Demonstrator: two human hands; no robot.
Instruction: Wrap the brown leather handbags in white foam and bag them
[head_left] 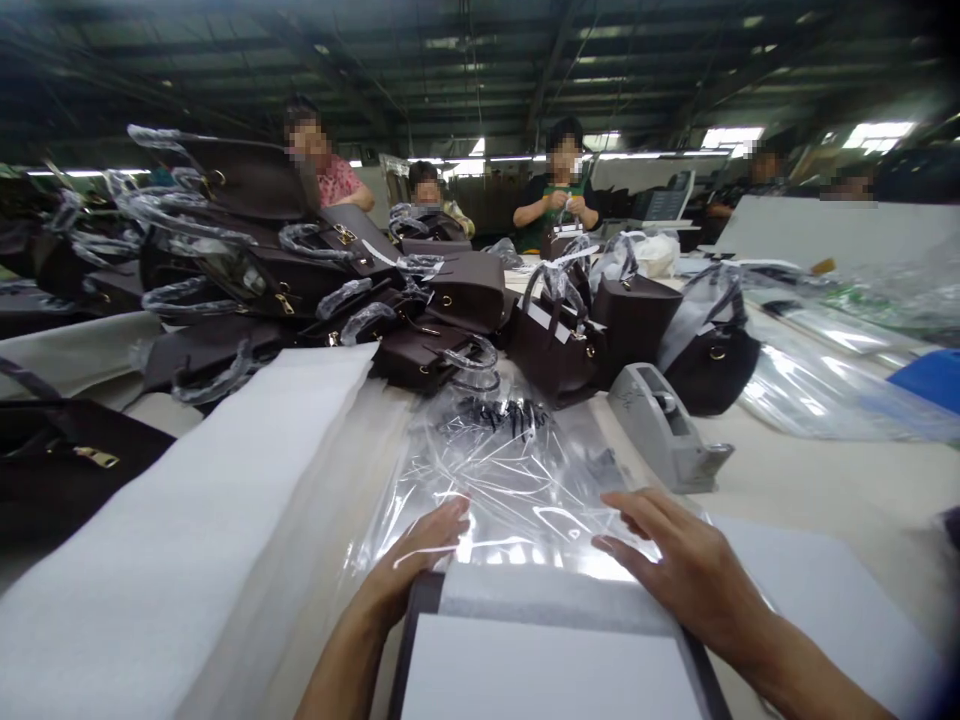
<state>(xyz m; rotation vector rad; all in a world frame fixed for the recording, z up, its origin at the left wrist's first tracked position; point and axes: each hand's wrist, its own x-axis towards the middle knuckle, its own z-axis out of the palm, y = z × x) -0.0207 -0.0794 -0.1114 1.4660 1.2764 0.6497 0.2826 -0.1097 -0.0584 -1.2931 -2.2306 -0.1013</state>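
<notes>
A dark brown flat piece, perhaps a handbag lying down, is close in front of me with its dark edge (403, 655) showing. White paper (551, 670) covers most of it. Beyond it is a clear plastic bag (510, 480), wrinkled and shiny. My left hand (427, 535) is at the bag's near left side, fingers stretched forward; a plastic edge crosses it, and I cannot tell whether it grips the film. On the other side, my right hand (675, 555) is open, fingers apart, over the bag's near right part.
Dark brown handbags (465, 290) with wrapped handles are heaped at the back left. White foam sheets (225, 480) lie left. A grey tape dispenser (664, 425) stands right, near white sheets (817, 590) and more clear plastic bags (817, 385). Co-workers (559, 195) are across the table.
</notes>
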